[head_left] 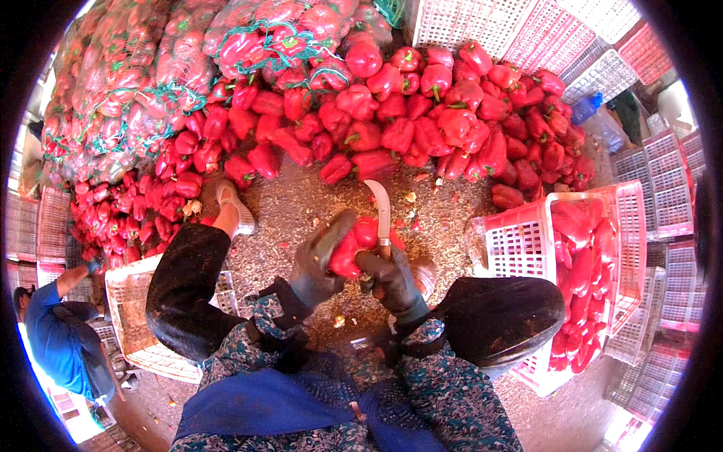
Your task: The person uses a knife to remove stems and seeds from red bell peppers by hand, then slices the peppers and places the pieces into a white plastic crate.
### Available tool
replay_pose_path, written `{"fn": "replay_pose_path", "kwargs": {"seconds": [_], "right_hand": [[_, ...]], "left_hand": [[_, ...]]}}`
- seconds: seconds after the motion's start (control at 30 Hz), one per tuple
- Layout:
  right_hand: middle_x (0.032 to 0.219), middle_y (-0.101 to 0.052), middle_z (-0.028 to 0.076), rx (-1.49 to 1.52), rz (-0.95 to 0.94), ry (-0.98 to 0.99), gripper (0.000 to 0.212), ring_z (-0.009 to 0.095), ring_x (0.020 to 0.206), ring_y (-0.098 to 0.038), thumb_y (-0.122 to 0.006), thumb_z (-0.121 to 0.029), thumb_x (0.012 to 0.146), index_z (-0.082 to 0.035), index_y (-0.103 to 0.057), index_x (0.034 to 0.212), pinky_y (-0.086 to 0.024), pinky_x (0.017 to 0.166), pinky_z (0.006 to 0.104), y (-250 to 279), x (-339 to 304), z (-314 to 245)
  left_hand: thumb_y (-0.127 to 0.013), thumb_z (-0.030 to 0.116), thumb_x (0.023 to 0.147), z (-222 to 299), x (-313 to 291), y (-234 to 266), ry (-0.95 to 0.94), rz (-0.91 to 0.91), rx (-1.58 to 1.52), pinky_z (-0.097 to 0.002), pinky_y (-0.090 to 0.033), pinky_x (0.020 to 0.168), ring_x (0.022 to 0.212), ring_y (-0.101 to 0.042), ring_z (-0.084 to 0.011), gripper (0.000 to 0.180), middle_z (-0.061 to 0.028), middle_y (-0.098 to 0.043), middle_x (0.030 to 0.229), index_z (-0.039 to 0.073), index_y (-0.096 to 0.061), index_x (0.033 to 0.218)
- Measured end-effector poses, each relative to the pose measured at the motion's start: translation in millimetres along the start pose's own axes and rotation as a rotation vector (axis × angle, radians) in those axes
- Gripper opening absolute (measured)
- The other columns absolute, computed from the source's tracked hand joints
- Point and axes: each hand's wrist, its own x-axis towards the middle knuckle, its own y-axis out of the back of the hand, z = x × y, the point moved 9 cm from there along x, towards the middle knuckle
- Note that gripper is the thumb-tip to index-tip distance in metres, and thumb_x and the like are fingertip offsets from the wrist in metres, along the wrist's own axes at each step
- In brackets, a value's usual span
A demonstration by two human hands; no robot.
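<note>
Between my knees, a red bell pepper (346,255) sits in my gloved left hand (316,260), fingers curled round its left side. In my gloved right hand (392,279) is a knife (382,215) with a short curved blade pointing up and away from me. The right thumb lies against the pepper, and the blade stands upright along its right edge. My right hand covers most of the handle. Ahead of my hands, a large heap of loose red peppers (392,105) spreads over the floor.
At the far left, mesh sacks (135,75) full of peppers are piled up. A crate (520,252) of peppers stands beside my right knee, another crate (135,320) by my left. Stacked crates (655,188) line the right. A person in blue (60,339) bends at the left.
</note>
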Motion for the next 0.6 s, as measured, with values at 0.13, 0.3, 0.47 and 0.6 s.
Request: {"fn": "replay_pose_path", "kwargs": {"seconds": [0.13, 0.3, 0.47, 0.6], "right_hand": [[0.071, -0.057, -0.002, -0.146, 0.027, 0.026, 0.022, 0.008, 0.054, -0.050, -0.073, -0.020, 0.086, -0.009, -0.056, 0.097, -0.037, 0.046, 0.0233, 2, 1, -4], [0.073, -0.058, -0.001, -0.110, 0.063, -0.002, 0.029, 0.007, 0.057, -0.051, -0.076, -0.020, 0.084, -0.010, -0.054, 0.098, -0.038, 0.048, 0.0234, 7, 6, 12], [0.078, -0.059, -0.001, -0.390, 0.090, 0.124, 0.032, 0.008, 0.063, -0.055, -0.075, -0.017, 0.083, -0.005, -0.057, 0.106, -0.045, 0.053, 0.0247, 6, 12, 13], [0.083, -0.062, 0.001, -0.452, 0.184, 0.268, 0.050, 0.009, 0.070, -0.059, -0.076, -0.015, 0.082, -0.002, -0.053, 0.124, -0.049, 0.058, 0.0254, -5, -1, -18]], "left_hand": [[-0.078, 0.010, 0.078, -13, 1, 6, 0.135, 0.099, -0.136, -0.0391, -0.047, 0.102, 0.120, -0.059, -0.0307, 0.066, -0.0178, -0.058, 0.132, 0.001, -0.049, 0.136], [-0.075, 0.008, 0.080, -19, 4, 10, 0.206, 0.113, -0.112, -0.0382, -0.048, 0.100, 0.118, -0.060, -0.0264, 0.060, -0.0163, -0.061, 0.128, 0.001, -0.051, 0.134], [-0.071, 0.011, 0.084, -38, -7, 10, 0.345, 0.147, -0.231, -0.0366, -0.049, 0.099, 0.115, -0.060, -0.0237, 0.056, -0.0149, -0.060, 0.127, 0.000, -0.050, 0.134], [-0.071, 0.015, 0.085, -63, -18, 11, 0.381, 0.252, -0.422, -0.0337, -0.048, 0.098, 0.114, -0.060, -0.0216, 0.054, -0.0125, -0.061, 0.124, 0.000, -0.050, 0.133]]}}
